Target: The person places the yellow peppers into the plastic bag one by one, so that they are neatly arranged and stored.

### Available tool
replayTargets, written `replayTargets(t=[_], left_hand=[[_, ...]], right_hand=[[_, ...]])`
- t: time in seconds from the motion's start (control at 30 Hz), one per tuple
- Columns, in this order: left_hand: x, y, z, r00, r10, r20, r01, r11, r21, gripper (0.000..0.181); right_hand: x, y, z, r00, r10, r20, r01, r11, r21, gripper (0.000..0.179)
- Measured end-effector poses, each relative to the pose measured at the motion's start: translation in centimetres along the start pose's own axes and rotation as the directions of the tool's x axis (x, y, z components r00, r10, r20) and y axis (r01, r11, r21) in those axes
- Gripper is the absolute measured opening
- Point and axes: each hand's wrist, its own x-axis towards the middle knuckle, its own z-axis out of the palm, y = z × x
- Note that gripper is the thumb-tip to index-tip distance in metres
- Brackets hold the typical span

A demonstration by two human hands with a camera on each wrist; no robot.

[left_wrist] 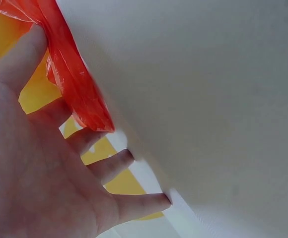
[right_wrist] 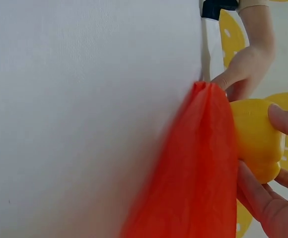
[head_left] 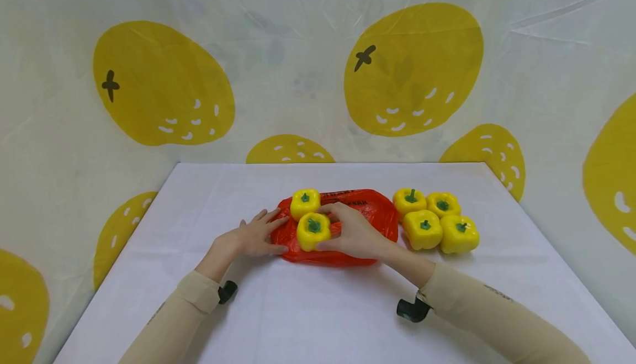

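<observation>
A red plastic bag [head_left: 348, 251] lies flat on the table, dark lettering along its far side. Two yellow bell peppers with green stems are on its left part. My right hand [head_left: 358, 234] holds the nearer bell pepper [head_left: 310, 237] between thumb and fingers, and the right wrist view shows this grip on the yellow pepper [right_wrist: 255, 136] beside the bag [right_wrist: 198, 173]. Just behind it sits the other bell pepper [head_left: 304, 207]. With fingers spread, my left hand [head_left: 255, 235] rests at the bag's left edge; in the left wrist view its thumb touches the red plastic [left_wrist: 74, 74].
Several more yellow bell peppers [head_left: 422, 234] stand grouped to the right of the bag. A white cloth covers the table [head_left: 318, 309]. Behind the table hangs a pale curtain [head_left: 288, 77] printed with big yellow fruit.
</observation>
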Motion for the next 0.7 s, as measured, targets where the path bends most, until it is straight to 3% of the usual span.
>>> replayTargets(t=[0.7], left_hand=[[0.2, -0.1, 0.0, 1.0, 0.002, 0.008, -0.002, 1.0, 0.008, 0.087]], right_hand=[[1.3, 0.4, 2.7, 0.997, 0.058, -0.04, -0.059, 0.998, -0.003, 0.07]])
